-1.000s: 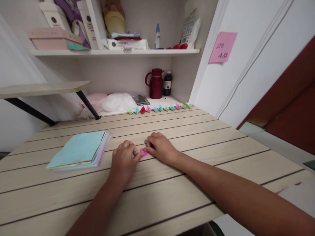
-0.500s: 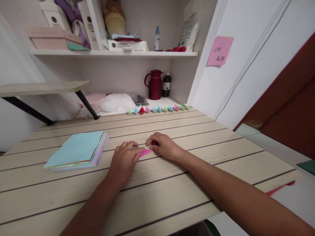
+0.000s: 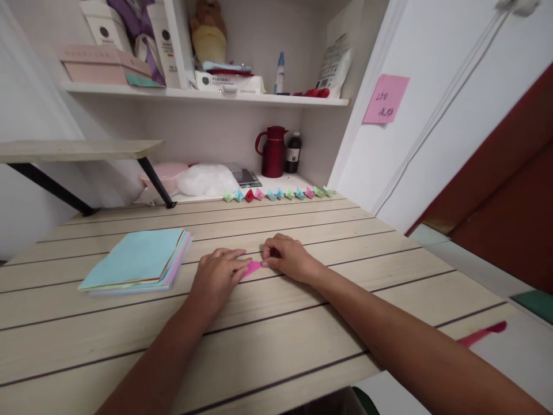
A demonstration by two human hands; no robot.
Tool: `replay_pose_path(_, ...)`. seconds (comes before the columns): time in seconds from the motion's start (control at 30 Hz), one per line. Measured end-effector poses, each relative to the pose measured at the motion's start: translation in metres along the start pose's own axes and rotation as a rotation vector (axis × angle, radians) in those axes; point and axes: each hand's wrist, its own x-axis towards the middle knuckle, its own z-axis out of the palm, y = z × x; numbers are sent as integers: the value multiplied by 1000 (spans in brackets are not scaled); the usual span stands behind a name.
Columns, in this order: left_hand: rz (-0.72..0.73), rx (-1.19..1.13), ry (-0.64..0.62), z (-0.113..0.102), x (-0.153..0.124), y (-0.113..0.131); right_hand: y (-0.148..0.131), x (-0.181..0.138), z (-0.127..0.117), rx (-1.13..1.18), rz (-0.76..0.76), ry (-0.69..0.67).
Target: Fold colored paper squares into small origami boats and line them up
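A small piece of folded pink origami paper [image 3: 252,268] lies on the wooden tabletop, partly covered by my fingers. From its left side my left hand [image 3: 218,275] holds it down, thumb along the paper and the other fingers stretched just beyond it. My right hand [image 3: 285,257] is curled at the paper's right tip, with thumb and forefinger pinched there. Left of my hands rests a stack of coloured paper sheets [image 3: 136,258], light blue on top. Along the table's far edge stands a row of several small folded paper pieces [image 3: 279,194] in green, blue, red and pink.
Behind the table, a dark red jug [image 3: 273,153] and a dark bottle [image 3: 292,153] stand under a white shelf [image 3: 207,97]. A small raised wooden stand [image 3: 82,150] with black legs is at the left. A red strip [image 3: 483,334] lies near the right edge.
My right hand's fingertips have come down onto the pink paper's right tip. My left hand stays on the paper. The camera view has tilted slightly.
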Motion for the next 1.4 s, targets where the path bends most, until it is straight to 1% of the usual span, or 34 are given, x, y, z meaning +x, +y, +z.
replay_pose_path(0.03, 0, -3, -2, 0, 0, 0, 2, -1, 0, 20, -42, 29)
replay_pose_path(0.13, -7, -27, -12, 0, -1, 0, 2, -4, 2, 16, -247, 130)
replay_pose_path(0.17, -12, -39, -18, 0, -2, 0, 1, -5, 4, 6, -312, 128)
replay_pose_path(0.27, -31, -73, -39, 0, -3, -1, -5, -5, 10, -25, -459, 66)
replay_pose_path(0.37, -28, -115, -52, 2, -4, -5, -9, -5, 14, -71, -518, 53)
replay_pose_path(0.5, -8, -182, -100, 1, -7, -15, -11, -4, 17, -83, -512, 52)
replay_pose_path(0.57, 34, -207, -134, 1, -10, -20, -12, -3, 18, -72, -506, 45)
replay_pose_path(0.63, 73, -203, -137, 3, -11, -25, -13, -2, 19, -63, -492, 45)
replay_pose_path(0.8, 89, -178, -63, 8, -8, -30, -14, 1, 16, -54, -468, 24)
replay_pose_path(0.9, 76, -199, -34, 7, -6, -27, -12, 2, 13, -50, -496, -30)
replay_pose_path(0.97, 72, -210, -29, 4, -6, -25, -13, 1, 12, -77, -507, -40)
replay_pose_path(1.1, 49, -254, -9, 0, -5, -19, -21, 1, 19, -229, -486, 35)
replay_pose_path(1.23, 16, -360, 72, 0, -2, -16, -28, 2, 23, -369, -470, 81)
replay_pose_path(1.3, -2, -373, 103, 0, -1, -15, -29, 4, 23, -349, -415, 99)
replay_pose_path(1.4, -31, -467, 135, -1, 1, -14, -27, 8, 22, -152, -288, 130)
